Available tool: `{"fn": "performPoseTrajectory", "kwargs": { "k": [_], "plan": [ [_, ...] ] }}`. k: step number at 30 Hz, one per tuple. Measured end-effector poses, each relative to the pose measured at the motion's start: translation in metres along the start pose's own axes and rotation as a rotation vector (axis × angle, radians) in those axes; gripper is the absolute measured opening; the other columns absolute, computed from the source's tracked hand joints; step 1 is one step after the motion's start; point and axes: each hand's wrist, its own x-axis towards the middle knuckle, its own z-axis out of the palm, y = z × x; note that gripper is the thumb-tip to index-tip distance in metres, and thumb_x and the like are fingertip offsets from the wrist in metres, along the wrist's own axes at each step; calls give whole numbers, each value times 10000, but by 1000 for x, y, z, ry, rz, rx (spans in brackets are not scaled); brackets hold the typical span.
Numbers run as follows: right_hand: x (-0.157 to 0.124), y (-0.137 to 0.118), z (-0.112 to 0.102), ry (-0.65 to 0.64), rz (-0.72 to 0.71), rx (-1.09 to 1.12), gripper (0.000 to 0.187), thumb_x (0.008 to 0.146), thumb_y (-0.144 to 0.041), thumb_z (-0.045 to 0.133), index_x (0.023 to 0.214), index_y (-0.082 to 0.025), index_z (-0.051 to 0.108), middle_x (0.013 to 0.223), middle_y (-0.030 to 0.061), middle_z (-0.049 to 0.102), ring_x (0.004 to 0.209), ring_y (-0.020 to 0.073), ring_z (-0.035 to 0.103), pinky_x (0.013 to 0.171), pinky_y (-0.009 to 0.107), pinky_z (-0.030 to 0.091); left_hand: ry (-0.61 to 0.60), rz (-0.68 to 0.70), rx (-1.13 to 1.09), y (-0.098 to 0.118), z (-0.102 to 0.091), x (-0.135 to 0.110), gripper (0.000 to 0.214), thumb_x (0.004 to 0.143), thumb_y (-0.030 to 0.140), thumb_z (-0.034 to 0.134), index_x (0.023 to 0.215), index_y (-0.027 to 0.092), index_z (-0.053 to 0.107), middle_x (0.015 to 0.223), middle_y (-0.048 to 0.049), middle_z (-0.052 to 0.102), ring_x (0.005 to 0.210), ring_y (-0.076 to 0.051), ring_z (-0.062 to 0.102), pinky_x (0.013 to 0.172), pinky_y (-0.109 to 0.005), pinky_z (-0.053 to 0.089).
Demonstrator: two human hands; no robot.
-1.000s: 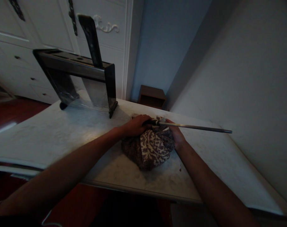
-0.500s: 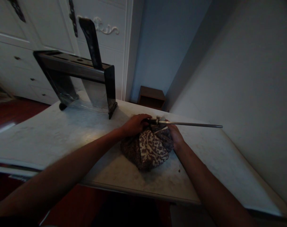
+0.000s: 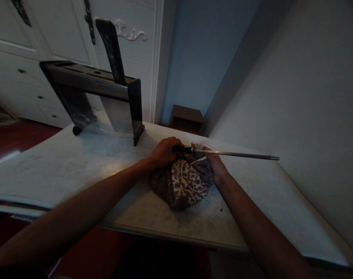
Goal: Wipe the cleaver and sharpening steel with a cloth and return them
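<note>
My left hand (image 3: 165, 152) is closed round the black handle of a sharpening steel (image 3: 237, 154), whose long metal rod points to the right. A brown and cream patterned towel (image 3: 189, 182) lies bunched on the table below the steel. My right hand (image 3: 217, 166) grips the towel's right side, close under the rod near the handle. A fold of the cloth rises around the rod there. The right fingertips are hidden behind the towel and the steel.
On the marble-patterned table (image 3: 97, 162), a knife block (image 3: 89, 83) stands at the back left with one black-handled knife (image 3: 111, 50) in it. Behind are white cabinets (image 3: 60, 35) and a small brown box-shaped shelf (image 3: 188, 114). A wall (image 3: 315, 97) borders the table on the right.
The sharpening steel has shifted slightly right, its tip now a little farther right and lower. Its handle shows more between my left fingers. The towel has hardly moved.
</note>
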Motion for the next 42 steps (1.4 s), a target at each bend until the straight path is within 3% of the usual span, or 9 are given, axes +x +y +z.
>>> {"fn": "performPoseTrajectory", "kwargs": {
  "k": [7,15,21,28,42],
  "plan": [
    [2,2,-5,2,5,13,356,615,-325,797,927,-199,681,889,8,711,811,182,666,814,299,522,41,-68,20,2,1,0,294,641,185,770,926,165,699,934,-29,674,903,-189,607,861,-318,463],
    [1,1,-3,67,-3,-48,280,589,-300,775,812,-173,664,733,20,696,718,213,674,690,321,538,91,-130,-24,3,1,-1,254,652,202,742,898,159,695,917,-26,680,889,-189,615,832,-322,472],
    [1,0,-1,63,-28,-62,220,571,-269,747,752,-174,666,687,12,678,592,168,636,615,285,522,109,-131,-11,4,1,-1,231,668,240,727,881,160,687,912,-30,676,881,-191,610,825,-330,472],
    [-2,-1,2,-34,10,-46,235,672,-277,728,890,-199,688,768,6,694,631,139,628,634,254,511,130,-138,17,1,2,0,263,678,244,719,925,164,678,938,-35,676,917,-203,605,857,-346,469],
    [1,0,0,16,40,-26,280,652,-261,747,913,-195,671,842,8,698,688,153,639,695,277,527,144,-196,23,-6,8,5,191,814,216,592,990,148,621,1002,-66,649,969,-208,584,910,-349,449]
  ]
}}
